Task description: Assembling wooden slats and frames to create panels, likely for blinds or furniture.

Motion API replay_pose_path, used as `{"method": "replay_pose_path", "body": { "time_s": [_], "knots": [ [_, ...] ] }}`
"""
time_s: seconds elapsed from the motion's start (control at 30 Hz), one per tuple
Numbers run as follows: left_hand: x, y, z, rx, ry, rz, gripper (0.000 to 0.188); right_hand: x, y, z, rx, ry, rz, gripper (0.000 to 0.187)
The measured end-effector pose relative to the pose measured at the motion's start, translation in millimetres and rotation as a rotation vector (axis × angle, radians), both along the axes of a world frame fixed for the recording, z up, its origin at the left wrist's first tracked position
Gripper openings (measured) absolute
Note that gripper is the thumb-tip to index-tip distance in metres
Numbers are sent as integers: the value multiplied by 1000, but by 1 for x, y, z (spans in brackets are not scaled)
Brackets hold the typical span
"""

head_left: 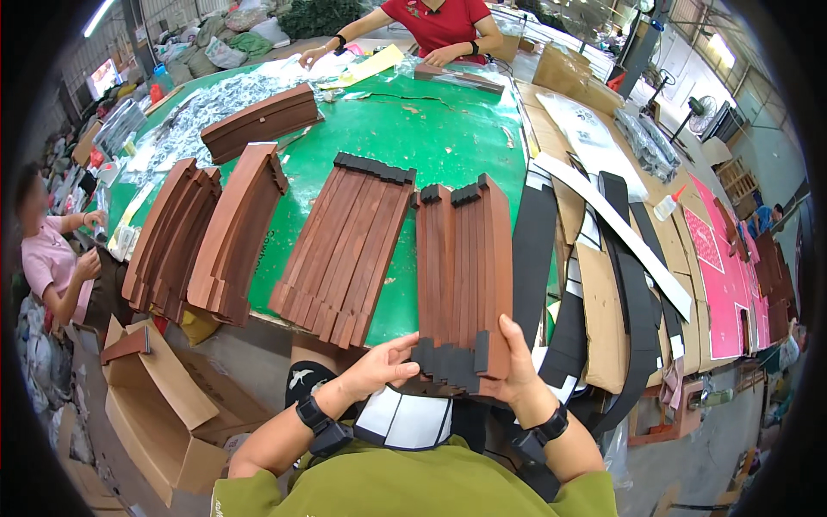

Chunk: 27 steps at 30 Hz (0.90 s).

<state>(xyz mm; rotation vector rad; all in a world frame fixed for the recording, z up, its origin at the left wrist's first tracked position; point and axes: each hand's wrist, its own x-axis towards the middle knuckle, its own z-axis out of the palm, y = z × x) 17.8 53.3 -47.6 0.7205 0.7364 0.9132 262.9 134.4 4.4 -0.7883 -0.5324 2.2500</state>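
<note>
While the right hand (519,372) grips the brown stack (467,276) (five o'clock), the left hand (377,369), thumb parted, touches it (seven o'clock).

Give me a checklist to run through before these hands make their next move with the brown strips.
1. Right hand on the near right side of the stack of brown strips: ok.
2. Left hand at the stack's near left corner: ok.
3. Black near ends in sight: ok.
4. Black far ends in one even line: not ok, they are stepped.
5. Stack's far part resting on the green table: cannot tell.
6. Fingers supporting the stack from underneath: cannot tell, the underside is hidden.
</note>
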Motion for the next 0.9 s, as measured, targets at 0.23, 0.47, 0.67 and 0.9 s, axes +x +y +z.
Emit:
{"method": "replay_pose_path", "body": {
  "time_s": [0.23,0.47,0.67,0.9],
  "knots": [
    [12,6,-31,134,128,42,100,-11,-2,-13,58,102,176,63],
    [24,4,-8,26,57,-78,94,-27,-4,21,366,-290,198,91],
    [27,2,-19,139,82,9,90,-21,0,-1,227,-183,287,107],
    [13,-4,-10,45,-5,-56,80,-41,-1,3,269,-119,52,93]
  ]
}}
